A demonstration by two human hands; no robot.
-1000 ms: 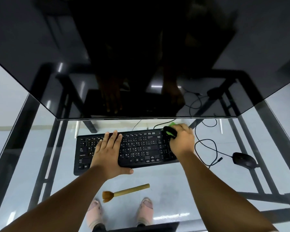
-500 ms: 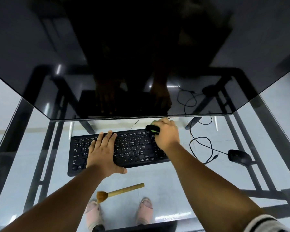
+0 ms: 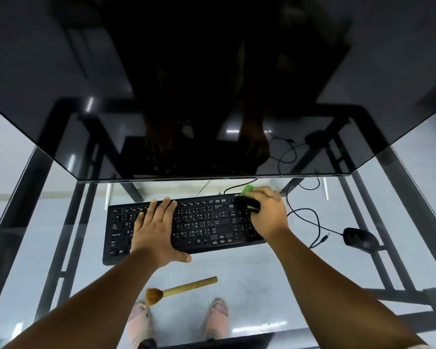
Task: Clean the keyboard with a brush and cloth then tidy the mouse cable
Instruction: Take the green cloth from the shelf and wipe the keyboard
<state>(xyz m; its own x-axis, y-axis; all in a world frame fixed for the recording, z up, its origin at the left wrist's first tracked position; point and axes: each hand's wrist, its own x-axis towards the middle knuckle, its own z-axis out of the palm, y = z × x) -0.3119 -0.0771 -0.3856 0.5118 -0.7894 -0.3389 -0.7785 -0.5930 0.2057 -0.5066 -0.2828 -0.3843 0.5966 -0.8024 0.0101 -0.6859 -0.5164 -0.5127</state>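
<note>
A black keyboard point(image 3: 204, 227) lies on the glass desk under the monitor's lower edge. My left hand point(image 3: 156, 227) presses flat on its left half, fingers spread. My right hand point(image 3: 269, 212) is closed on a bunched green and black cloth point(image 3: 248, 197) at the keyboard's far right corner, over the number pad. A wooden-handled brush point(image 3: 184, 290) with tan bristles lies loose on the glass in front of the keyboard. The black mouse point(image 3: 360, 239) sits to the right, its cable point(image 3: 312, 220) looping loosely between it and the keyboard.
A large dark monitor point(image 3: 212, 84) fills the upper view and overhangs the keyboard's back edge. The desk top is clear glass point(image 3: 275, 285) on a black metal frame point(image 3: 368, 222). Through it I see the floor and a person's two feet.
My right hand slid the cloth left across the keyboard's top rows, then back right to the far right corner. My left hand stayed flat on the keyboard.
</note>
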